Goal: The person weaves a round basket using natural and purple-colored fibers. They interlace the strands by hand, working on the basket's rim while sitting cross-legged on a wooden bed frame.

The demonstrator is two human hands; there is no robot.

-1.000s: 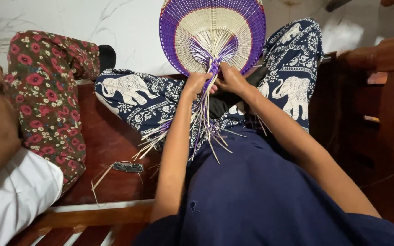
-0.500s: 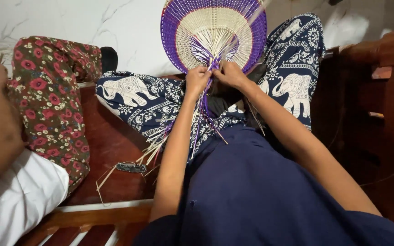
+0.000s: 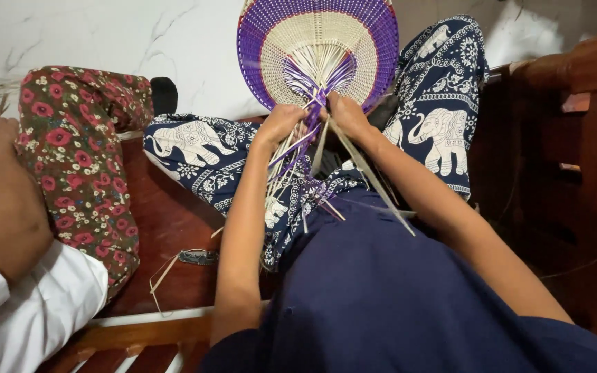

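Round woven fan [image 3: 317, 43], purple rim around a pale centre, standing upright between the knees at the top of the view, above a lap in elephant-print trousers [image 3: 202, 152]; left hand [image 3: 281, 124] at the fan's base, fingers curled narrow around a bundle of loose pale and purple strips [image 3: 291, 162] hanging down over the lap; right hand [image 3: 345, 116] just beside it, touching the same gathering point, fingers closed on the strips where they meet the weave; how tightly pinched, impossible to tell; a few stiff strips fanning out below the right wrist toward the dark blue shirt [image 3: 395, 297]; seated on a reddish wooden bench [image 3: 167, 221], with a small dark tool [image 3: 198, 257] and a thin pale strand lying on its surface near the left elbow; to the left, another person's leg in red floral fabric [image 3: 81, 159], a bare forearm [image 3: 8, 207] and a white sleeve [image 3: 29, 311], well apart from the fan; white marbled wall [image 3: 105, 34] behind.
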